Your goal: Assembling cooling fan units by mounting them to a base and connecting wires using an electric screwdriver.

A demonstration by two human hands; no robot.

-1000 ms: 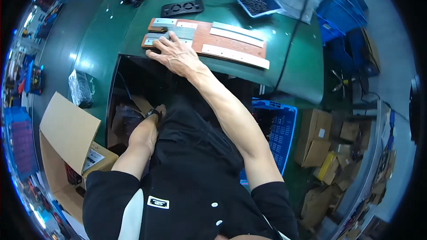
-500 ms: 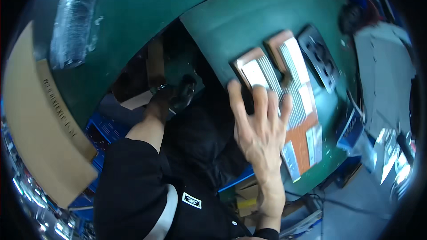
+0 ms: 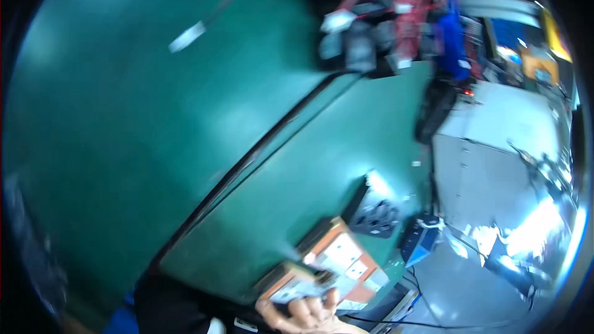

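Note:
A copper-coloured, fork-shaped block (image 3: pixel 359 287) with white pads and silvery strips lies on the green table near the lower edge. My right hand (image 3: pixel 303 314) is at its near left prong, fingers curled against it and closed, though motion smears the grip. Just beyond the block sits a black tray-like part (image 3: pixel 374 213) with round recesses. My left hand is out of the picture; only dark clothing shows at the lower left.
A dark seam (image 3: pixel 247 161) divides the green table surface (image 3: pixel 124 105). Black parts with red cables (image 3: pixel 371 25) are heaped at the far side. A white-tipped cable (image 3: pixel 187 37) lies far left. To the right stand a grey cabinet (image 3: pixel 479 173) and a blue-black box (image 3: pixel 421 238).
The view has swung toward the far table, so the block appears lower. My right hand has gone from spread fingers above the block to curled fingers against it. My left hand has left the view.

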